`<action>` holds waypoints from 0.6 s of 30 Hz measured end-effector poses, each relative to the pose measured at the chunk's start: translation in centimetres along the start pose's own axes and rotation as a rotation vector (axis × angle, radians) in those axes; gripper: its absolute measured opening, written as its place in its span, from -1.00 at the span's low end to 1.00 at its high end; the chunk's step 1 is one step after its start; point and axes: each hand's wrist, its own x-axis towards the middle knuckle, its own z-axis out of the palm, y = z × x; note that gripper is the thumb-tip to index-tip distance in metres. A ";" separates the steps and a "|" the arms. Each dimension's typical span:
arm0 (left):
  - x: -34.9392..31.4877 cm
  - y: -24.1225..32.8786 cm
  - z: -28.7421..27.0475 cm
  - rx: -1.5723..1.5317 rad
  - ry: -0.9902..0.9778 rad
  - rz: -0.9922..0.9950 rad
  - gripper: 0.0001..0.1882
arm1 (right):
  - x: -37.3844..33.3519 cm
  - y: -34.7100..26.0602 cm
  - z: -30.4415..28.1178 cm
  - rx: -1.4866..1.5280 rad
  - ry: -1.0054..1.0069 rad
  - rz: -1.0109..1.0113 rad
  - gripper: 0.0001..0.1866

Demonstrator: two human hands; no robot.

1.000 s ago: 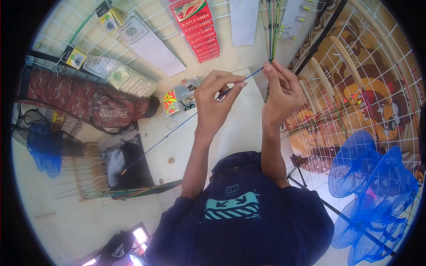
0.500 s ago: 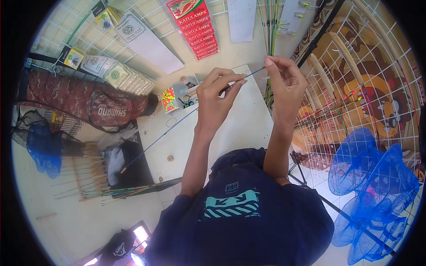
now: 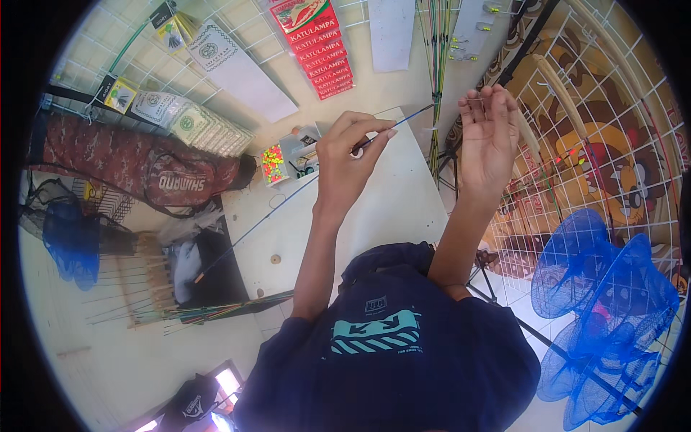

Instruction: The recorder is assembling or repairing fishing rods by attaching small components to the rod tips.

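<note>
Above the white surface (image 3: 381, 209), the left hand (image 3: 348, 150) pinches the blue rod (image 3: 268, 216), presumably to steady it; beyond its tip (image 3: 431, 107), the right hand (image 3: 489, 147) is part-curled, grip on any thread indeterminable.

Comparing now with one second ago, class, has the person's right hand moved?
Yes: the right hand has moved rightward, from overlapping the hanging bundle of thin rods to clear of it on the right.

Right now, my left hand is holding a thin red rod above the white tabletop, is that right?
Not quite: it's a thin blue rod, not red, as the head view shows. Your left hand is holding it above the white tabletop.
</note>
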 end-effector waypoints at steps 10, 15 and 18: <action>1.2 -2.0 0.6 0.049 -0.122 0.010 -0.83 | -0.5 0.1 -1.0 -0.175 -0.218 -0.036 -0.90; 0.6 -3.4 1.9 0.053 -0.218 0.024 -0.81 | -0.6 1.9 -2.4 -0.743 -0.264 0.301 -0.88; -0.3 -4.2 2.3 0.066 -0.194 0.057 -0.79 | -0.6 2.3 -3.0 -0.793 -0.275 0.346 -0.86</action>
